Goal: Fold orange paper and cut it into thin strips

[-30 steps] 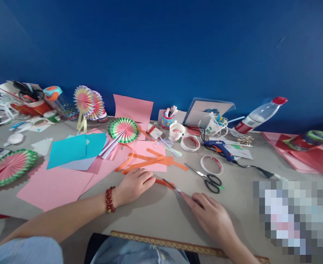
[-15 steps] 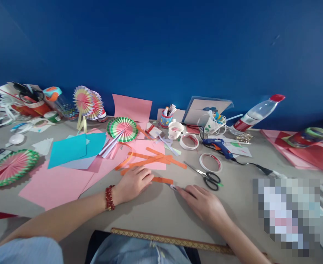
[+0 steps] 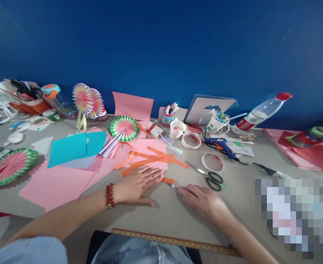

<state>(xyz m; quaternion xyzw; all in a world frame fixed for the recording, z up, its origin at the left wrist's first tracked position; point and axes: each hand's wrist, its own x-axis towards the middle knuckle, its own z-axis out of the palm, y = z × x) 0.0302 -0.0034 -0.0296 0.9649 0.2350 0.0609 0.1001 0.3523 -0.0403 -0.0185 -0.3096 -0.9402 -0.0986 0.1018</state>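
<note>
My left hand (image 3: 142, 185) lies flat on the table with its fingers stretched out, pressing on an orange paper strip (image 3: 168, 180) that sticks out to the right beneath the fingers. In my right hand (image 3: 202, 202), closed with the index finger extended, is a slim white-tipped tool (image 3: 174, 187). It points toward the strip's end; most of it is hidden by the hand, so its exact kind is unclear. Beyond the left hand, more orange strips (image 3: 147, 161) cross one another over pink paper (image 3: 161, 145). Black-handled scissors (image 3: 214, 180) rest to the right.
Tape rolls (image 3: 213, 162), a blue glue gun (image 3: 221, 146) with its cord, and a white cup (image 3: 177, 129) stand behind. Left are blue paper (image 3: 70, 150) and pleated paper fans (image 3: 123, 128). A bottle (image 3: 260, 114) leans at back right. A patterned strip (image 3: 175, 241) runs along the front edge.
My left hand has slid right along the orange strip and flattened, its fingers and thumb now spread out. My right hand stays at nearly the same spot with the tool.
</note>
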